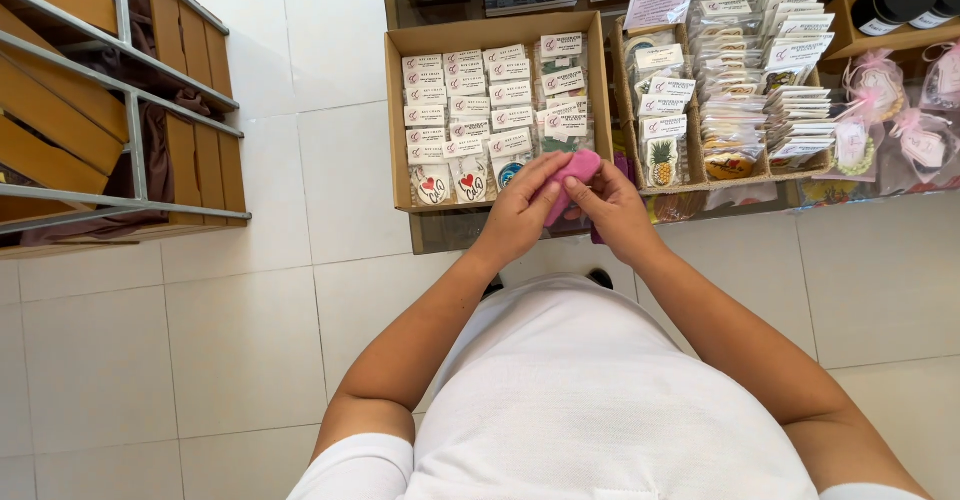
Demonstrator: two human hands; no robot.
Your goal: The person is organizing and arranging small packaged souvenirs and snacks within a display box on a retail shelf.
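Both hands' fingers grip a pink pouch beside a cardboard box of white-labelled packets

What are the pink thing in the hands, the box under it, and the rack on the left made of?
Pink thing: looks like soft fabric or felt, matte, bending between the left hand and right hand; can't be sure.
Box: brown cardboard, matte, raw cut edges.
Rack: orange-brown wood slats, smooth finish, on grey metal bars with a dull sheen.
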